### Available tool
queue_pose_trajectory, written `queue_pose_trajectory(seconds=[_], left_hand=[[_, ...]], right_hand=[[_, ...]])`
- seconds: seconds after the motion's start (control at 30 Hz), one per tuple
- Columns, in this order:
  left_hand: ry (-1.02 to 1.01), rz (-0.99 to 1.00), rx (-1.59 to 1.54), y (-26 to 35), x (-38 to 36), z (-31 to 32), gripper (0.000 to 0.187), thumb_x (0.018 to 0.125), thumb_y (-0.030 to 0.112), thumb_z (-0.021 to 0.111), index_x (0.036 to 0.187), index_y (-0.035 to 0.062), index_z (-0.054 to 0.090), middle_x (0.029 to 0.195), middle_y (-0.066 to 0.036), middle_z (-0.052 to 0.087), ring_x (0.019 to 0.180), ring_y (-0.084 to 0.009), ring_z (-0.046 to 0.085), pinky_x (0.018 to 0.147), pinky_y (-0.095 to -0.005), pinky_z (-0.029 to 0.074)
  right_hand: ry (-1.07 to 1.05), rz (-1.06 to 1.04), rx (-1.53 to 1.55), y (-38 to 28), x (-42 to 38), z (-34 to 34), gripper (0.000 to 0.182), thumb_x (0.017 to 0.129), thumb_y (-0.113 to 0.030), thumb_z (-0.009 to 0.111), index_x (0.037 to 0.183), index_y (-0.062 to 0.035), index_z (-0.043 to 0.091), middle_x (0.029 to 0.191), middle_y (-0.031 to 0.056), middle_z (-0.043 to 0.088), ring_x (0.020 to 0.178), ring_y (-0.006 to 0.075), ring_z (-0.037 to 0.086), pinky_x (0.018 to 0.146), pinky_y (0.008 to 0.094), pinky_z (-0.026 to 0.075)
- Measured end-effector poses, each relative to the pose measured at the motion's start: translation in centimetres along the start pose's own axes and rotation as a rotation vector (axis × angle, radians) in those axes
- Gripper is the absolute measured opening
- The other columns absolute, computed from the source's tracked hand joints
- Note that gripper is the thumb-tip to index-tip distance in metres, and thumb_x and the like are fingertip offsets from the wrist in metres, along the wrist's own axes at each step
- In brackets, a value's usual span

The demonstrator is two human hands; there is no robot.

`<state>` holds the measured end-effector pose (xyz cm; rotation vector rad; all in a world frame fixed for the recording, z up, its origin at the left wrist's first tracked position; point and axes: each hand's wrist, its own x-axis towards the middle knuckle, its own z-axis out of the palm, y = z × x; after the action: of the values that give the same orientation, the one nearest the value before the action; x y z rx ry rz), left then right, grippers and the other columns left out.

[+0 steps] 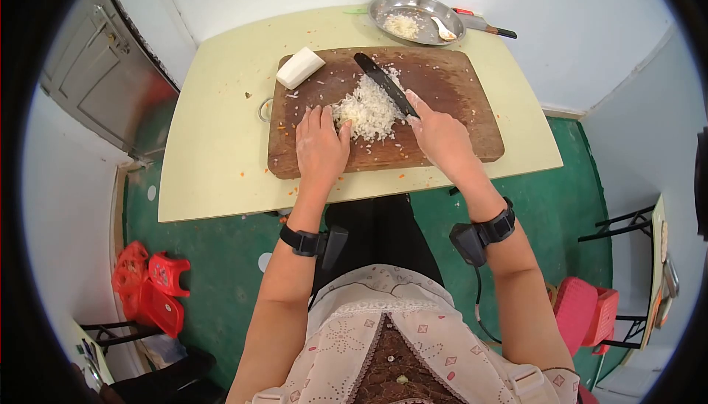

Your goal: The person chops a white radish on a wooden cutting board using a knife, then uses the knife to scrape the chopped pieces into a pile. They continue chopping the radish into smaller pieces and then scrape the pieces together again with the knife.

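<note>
My right hand (442, 137) is closed around the handle of a dark-bladed knife (385, 82), whose blade slants up and left across the pile. A heap of finely chopped white vegetable (369, 113), perhaps radish, lies mid-board between my hands. My left hand (322, 146) rests flat on the wooden cutting board (461, 94), fingers stretched out, its thumb at the heap's left edge. At the board's upper left sits a thick peeled white piece (300, 68), cut flat at the end. The knife's handle is mostly hidden in my grip.
A round metal pan (417, 41) at the table's back holds chopped white bits and a white spoon (444, 29). Beside it lies another knife (487, 26). Orange scraps dot the pale table (221, 109). Red plastic stools (168, 275) stand on the floor, left.
</note>
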<state>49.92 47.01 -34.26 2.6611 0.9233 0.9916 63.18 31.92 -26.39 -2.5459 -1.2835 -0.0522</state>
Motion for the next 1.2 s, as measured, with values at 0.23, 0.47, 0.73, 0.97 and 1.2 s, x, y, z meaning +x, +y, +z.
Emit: queue_pose_trajectory(seconds=[0.23, 0.47, 0.73, 0.97, 1.2], left_hand=[[0.012, 0.023, -0.028, -0.4, 0.0, 0.4, 0.034, 0.089, 0.016, 0.049, 0.115, -0.0047, 0.052, 0.119, -0.023, 0.053, 0.117, -0.0385, 0.045, 0.1, -0.0451, 0.035], [0.002, 0.01, -0.004, -0.6, 0.0, 0.6, 0.034, 0.091, 0.016, 0.046, 0.117, -0.0056, 0.051, 0.121, -0.022, 0.052, 0.117, -0.0375, 0.045, 0.1, -0.0442, 0.035], [0.001, 0.011, 0.011, -0.4, 0.0, 0.4, 0.037, 0.089, 0.015, 0.05, 0.117, -0.0074, 0.049, 0.121, -0.023, 0.053, 0.118, -0.0374, 0.045, 0.1, -0.044, 0.034], [-0.014, -0.002, -0.02, -0.4, 0.0, 0.4, 0.038, 0.092, 0.017, 0.047, 0.121, -0.0071, 0.047, 0.122, -0.024, 0.051, 0.118, -0.0392, 0.044, 0.101, -0.0454, 0.034], [-0.023, 0.004, -0.007, -0.4, 0.0, 0.4, 0.038, 0.092, 0.018, 0.046, 0.12, -0.007, 0.047, 0.122, -0.025, 0.051, 0.119, -0.0395, 0.043, 0.101, -0.0456, 0.034]], right_hand=[[0.075, -0.022, 0.041, -0.2, -0.1, -0.2, 0.042, 0.09, -0.023, 0.051, 0.131, -0.0159, 0.046, 0.074, 0.0169, 0.064, 0.069, 0.0364, 0.062, 0.062, 0.0467, 0.05], [0.069, -0.069, 0.058, -0.1, 0.0, -0.6, 0.039, 0.089, -0.022, 0.053, 0.128, -0.0135, 0.049, 0.072, 0.0161, 0.064, 0.067, 0.0352, 0.063, 0.061, 0.0449, 0.05], [0.144, -0.084, 0.057, -0.3, -0.1, -1.0, 0.039, 0.087, -0.019, 0.056, 0.126, -0.0132, 0.051, 0.071, 0.0155, 0.063, 0.067, 0.0344, 0.062, 0.06, 0.0445, 0.05], [0.132, -0.195, 0.029, -0.2, -0.8, 1.1, 0.042, 0.083, -0.013, 0.056, 0.125, -0.0099, 0.051, 0.074, 0.0143, 0.062, 0.065, 0.0338, 0.062, 0.058, 0.0433, 0.05], [0.144, -0.197, 0.037, -0.4, -1.3, 1.0, 0.043, 0.083, -0.012, 0.056, 0.126, -0.0099, 0.05, 0.077, 0.0143, 0.061, 0.067, 0.0332, 0.062, 0.059, 0.0426, 0.05]])
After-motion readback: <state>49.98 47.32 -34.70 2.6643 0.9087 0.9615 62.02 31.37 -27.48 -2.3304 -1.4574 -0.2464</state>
